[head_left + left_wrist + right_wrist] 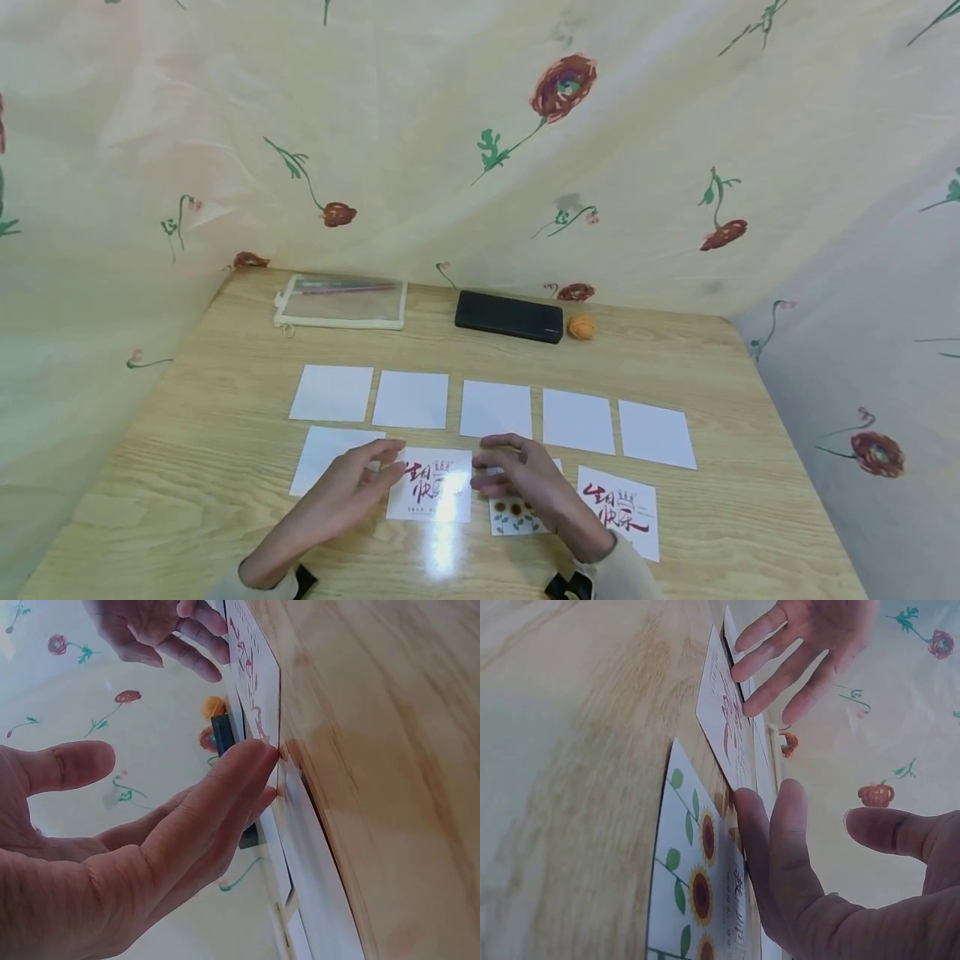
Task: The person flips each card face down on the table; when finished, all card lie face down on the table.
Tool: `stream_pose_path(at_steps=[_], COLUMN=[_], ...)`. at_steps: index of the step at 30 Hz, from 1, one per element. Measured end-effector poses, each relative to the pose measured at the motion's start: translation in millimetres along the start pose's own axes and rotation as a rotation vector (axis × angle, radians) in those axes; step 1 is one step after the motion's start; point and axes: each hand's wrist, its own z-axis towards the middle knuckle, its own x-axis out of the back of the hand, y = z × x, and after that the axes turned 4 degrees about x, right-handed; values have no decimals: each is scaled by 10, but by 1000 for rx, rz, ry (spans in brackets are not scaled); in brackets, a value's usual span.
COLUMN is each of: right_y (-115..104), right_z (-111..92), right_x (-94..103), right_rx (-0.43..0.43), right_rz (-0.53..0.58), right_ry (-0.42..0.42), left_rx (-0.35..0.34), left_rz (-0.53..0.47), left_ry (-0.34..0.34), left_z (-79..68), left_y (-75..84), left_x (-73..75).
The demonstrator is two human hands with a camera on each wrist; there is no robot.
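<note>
A square white card with red Chinese lettering lies flat on the table between my two hands. At its left edge is my left hand, fingers extended and thumb apart; in the left wrist view its fingertips seem to touch the card's edge. My right hand hovers over a sunflower card, with its fingertips close to the lettered card's right edge. Neither hand grips anything. Partly behind my left hand lies a blank white card. Another red-lettered card sits right of my right wrist.
Several blank white cards form a row farther back. Behind them are a clear zip pouch with pencil-like items, a black case and a small orange ball-like object. Flower-patterned cloth hangs around the wooden table.
</note>
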Motion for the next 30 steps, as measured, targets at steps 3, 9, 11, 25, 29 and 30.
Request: stream_pose_path(at_steps=[3,9,11,25,29,30], right_y=[0,-25,-29,44,53,53], right_z=[8,29,34,57,58,60], right_x=[15,21,12,-125,-175,-186], right_rx=[-5,30,48,126,116,112], right_rz=[17,65,85,107,126,123], right_ry=[4,-11,-31,-188,-205,-200], left_rx=[-25,-49,-70,-83,-113,-120], left_rz=[-11,18,27,-31,-92,-111], left_ry=[-18,-54,-68,-153,-190,-199], left_z=[-7,-33,-45,-31,-22,-19], left_y=[3,35,52,162,158,157], left_x=[-18,-72,-86,-265,-299,-302])
